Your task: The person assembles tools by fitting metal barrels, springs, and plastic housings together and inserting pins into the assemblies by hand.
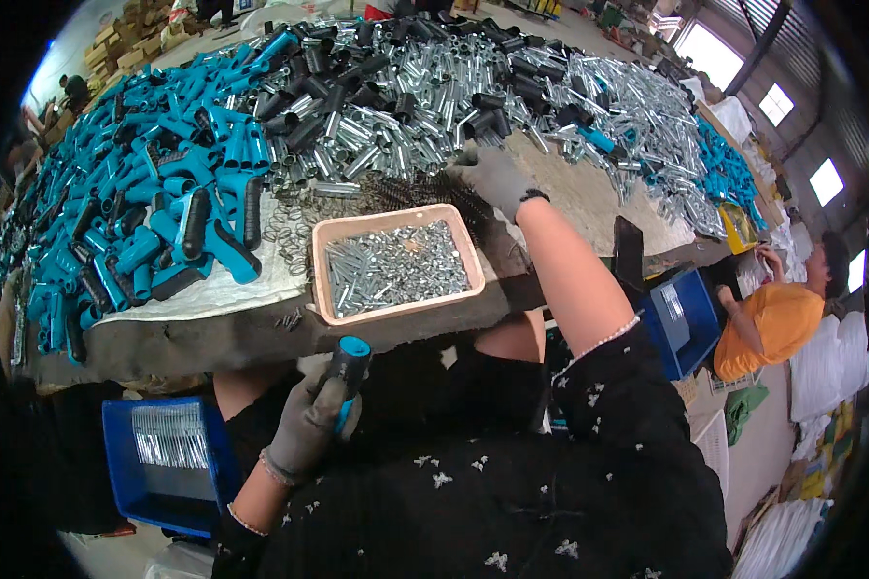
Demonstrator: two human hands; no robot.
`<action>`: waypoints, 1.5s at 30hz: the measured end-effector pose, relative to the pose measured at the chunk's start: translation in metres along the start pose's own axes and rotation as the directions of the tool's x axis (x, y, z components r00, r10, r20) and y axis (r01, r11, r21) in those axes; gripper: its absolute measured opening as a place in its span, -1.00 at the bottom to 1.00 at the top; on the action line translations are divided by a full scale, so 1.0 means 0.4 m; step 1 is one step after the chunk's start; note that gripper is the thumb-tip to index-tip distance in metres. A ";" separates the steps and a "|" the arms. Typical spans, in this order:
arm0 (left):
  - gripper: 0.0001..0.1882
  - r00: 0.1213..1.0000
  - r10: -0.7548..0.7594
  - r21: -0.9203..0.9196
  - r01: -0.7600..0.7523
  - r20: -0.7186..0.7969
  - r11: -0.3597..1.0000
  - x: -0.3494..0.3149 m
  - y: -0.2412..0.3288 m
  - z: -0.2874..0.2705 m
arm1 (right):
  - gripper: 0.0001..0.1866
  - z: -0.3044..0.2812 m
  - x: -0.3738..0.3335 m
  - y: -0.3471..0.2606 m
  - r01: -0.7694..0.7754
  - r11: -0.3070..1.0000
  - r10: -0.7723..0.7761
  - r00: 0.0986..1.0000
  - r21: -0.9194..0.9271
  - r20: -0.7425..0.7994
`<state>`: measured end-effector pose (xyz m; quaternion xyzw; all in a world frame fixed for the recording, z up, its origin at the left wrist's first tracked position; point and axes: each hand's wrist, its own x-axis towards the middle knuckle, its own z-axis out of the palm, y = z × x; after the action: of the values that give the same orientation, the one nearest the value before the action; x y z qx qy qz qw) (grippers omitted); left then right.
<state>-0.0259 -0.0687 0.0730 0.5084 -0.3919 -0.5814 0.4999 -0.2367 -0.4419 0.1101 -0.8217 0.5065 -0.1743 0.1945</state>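
Note:
In my gloved left hand [309,425], near my lap, is an upright teal-and-black tool housing [353,359], its round teal end facing up and my fingers wrapped round it. My gloved right hand [497,181] reaches across the bench, just beyond the far right corner of a pale pink tray [321,275]. Its fingers, partly apart, are next to a heap of dark coil springs [425,193]; nothing shows in them. Small metal pins and fittings [396,268] fill the tray. Left of it lie thin wire rings or springs [288,232].
Teal pistol-shaped housings [179,193] cover the bench's left side. Shiny metal tubes [406,125] and black sleeves [304,130] are heaped behind. Blue bins stand below left [126,482] and at right [681,323], near a dark phone-like slab [629,253]. A person in orange [777,323] sits at right.

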 end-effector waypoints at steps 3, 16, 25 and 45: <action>-0.44 0.997 0.018 0.013 -0.017 -0.080 1.000 -0.024 -0.038 -0.055 | -0.67 -0.016 -0.064 -0.054 0.054 0.998 -0.050 0.990 0.030 -0.129; -0.43 1.000 0.000 0.032 0.001 -0.025 0.999 -0.019 -0.036 -0.067 | -0.63 -0.079 -0.177 0.098 -0.202 0.974 0.218 0.961 0.106 -0.169; -0.57 0.996 0.081 -0.003 -0.081 -0.024 0.997 0.000 -0.030 -0.064 | -0.77 -0.061 -0.416 -0.250 0.199 0.819 -0.215 0.976 0.538 -0.034; -0.65 0.847 0.426 0.202 -0.379 -0.317 0.903 -0.139 -0.085 -0.187 | -0.57 0.265 -0.172 -0.639 0.587 0.776 -0.598 0.801 0.228 -0.029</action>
<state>0.0406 -0.0037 0.0379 0.5425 -0.4309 -0.3353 0.6384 -0.0193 -0.2595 0.1393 -0.9153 0.1948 -0.2646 0.2332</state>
